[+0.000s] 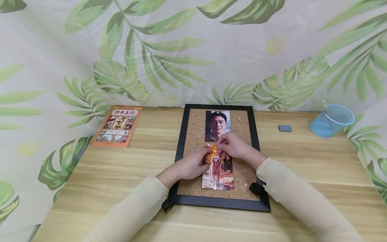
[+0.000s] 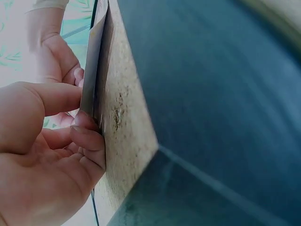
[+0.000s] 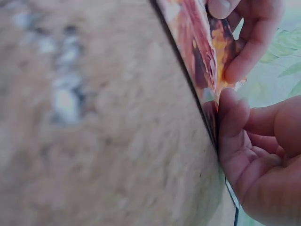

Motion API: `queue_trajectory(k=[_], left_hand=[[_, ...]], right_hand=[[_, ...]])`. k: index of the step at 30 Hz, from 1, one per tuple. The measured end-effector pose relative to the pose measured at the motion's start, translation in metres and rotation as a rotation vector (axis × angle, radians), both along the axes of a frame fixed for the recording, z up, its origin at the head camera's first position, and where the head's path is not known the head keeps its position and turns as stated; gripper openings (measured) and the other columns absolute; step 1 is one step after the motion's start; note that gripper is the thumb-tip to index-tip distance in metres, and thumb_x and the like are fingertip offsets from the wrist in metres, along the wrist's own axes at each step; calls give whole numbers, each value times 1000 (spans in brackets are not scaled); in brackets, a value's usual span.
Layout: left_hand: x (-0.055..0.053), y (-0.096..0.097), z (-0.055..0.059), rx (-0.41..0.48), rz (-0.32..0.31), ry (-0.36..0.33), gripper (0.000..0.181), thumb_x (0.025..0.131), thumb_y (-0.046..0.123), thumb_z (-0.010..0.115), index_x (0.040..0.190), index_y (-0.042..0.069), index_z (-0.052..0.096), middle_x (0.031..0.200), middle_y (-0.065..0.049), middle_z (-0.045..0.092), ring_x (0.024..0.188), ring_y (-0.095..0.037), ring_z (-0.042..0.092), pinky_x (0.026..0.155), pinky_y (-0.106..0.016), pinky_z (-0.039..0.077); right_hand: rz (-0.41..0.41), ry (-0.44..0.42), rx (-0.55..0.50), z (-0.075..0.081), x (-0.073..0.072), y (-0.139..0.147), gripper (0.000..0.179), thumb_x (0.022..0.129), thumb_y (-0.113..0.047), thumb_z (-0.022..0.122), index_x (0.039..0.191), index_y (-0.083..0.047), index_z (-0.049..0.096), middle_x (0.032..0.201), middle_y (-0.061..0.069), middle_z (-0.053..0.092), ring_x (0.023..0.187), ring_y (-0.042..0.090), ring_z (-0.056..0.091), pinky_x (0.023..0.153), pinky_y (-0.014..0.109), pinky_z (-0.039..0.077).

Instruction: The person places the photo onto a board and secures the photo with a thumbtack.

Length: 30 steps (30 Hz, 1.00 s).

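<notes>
A photo of a golden retriever (image 1: pixel 215 174) overlaps the lower middle of a black-framed cork board (image 1: pixel 188 134); in the left wrist view its edge stands slightly off the cork. My left hand (image 1: pixel 191 164) holds this photo near its left edge, one finger on its face and others curled at the edge. At its top, my right hand (image 1: pixel 235 145) pinches a small clear pushpin (image 3: pixel 241 84), mostly hidden by the fingertips. Just above, a portrait photo (image 1: pixel 210 129) lies flat on the cork with a pin at its top.
Loose clear pins sit in the cork, one at upper right (image 1: pixel 239 118) and one at lower right (image 1: pixel 245 185). An orange book (image 1: pixel 117 127) lies at left. To the right are a small blue-grey block (image 1: pixel 285 128) and a blue pen cup (image 1: pixel 325 126) near the leaf-patterned backdrop.
</notes>
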<state>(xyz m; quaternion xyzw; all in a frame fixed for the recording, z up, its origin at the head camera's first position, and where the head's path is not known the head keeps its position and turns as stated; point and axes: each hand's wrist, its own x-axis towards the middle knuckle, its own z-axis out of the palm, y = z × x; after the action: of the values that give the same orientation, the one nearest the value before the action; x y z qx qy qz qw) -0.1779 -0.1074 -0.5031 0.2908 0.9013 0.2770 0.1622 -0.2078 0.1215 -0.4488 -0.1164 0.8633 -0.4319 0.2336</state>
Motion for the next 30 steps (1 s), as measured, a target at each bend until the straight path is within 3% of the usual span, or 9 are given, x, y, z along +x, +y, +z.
queue_trajectory(k=[8,14,17,20,21,25,27,28,30], left_hand=[[3,3,3,-26,-5,3,63,103,26,71,159,9,47,156,-11,56,146,-26,55,120,-45,49],[7,9,9,-124,5,19,76,103,34,71,164,5,37,157,-19,51,144,-34,56,116,-50,52],[12,9,24,-161,21,-2,78,103,35,73,164,4,36,155,-21,52,136,-34,63,108,-50,56],[19,9,48,-169,40,-44,75,104,34,73,163,3,39,152,-23,55,123,-31,68,100,-49,59],[18,6,45,-164,36,-40,75,105,36,72,164,4,38,151,-21,55,118,-28,69,98,-47,60],[21,6,57,-162,42,-44,71,104,33,73,162,4,42,144,-19,58,100,-22,66,90,-43,58],[21,6,57,-159,38,-38,70,104,32,74,161,5,44,141,-18,59,97,-20,63,89,-42,57],[24,8,66,-158,45,-53,68,103,28,76,159,4,45,139,-19,60,97,-21,62,90,-43,57],[22,7,63,-147,36,-48,69,102,28,77,159,4,46,138,-18,60,100,-21,62,92,-44,56]], right_hand=[[-7,9,75,2,-3,-8,16,109,-4,56,100,1,69,77,7,70,54,12,63,50,27,54],[7,24,173,6,-6,-12,12,108,-7,60,100,-1,68,70,5,68,48,11,62,48,27,54],[-12,-5,190,7,-5,-11,11,107,-9,63,100,-2,65,68,5,65,47,12,62,47,27,54],[-52,-47,177,8,-4,-7,14,107,-13,66,99,-2,63,66,6,66,45,13,62,45,29,54],[-61,-56,164,7,-4,-6,15,107,-14,66,98,-2,63,65,6,66,45,13,63,44,29,55],[-92,-73,106,5,-1,0,18,107,-16,67,99,-1,63,62,7,67,43,14,63,44,33,56],[-97,-72,86,4,1,3,17,108,-16,66,100,-1,63,62,7,67,43,14,63,44,33,56],[-102,-75,81,3,1,4,17,108,-16,66,101,-1,63,62,7,67,44,15,64,44,33,56],[-105,-77,73,2,2,6,16,108,-15,66,102,-1,62,63,7,67,44,15,64,45,34,57]])
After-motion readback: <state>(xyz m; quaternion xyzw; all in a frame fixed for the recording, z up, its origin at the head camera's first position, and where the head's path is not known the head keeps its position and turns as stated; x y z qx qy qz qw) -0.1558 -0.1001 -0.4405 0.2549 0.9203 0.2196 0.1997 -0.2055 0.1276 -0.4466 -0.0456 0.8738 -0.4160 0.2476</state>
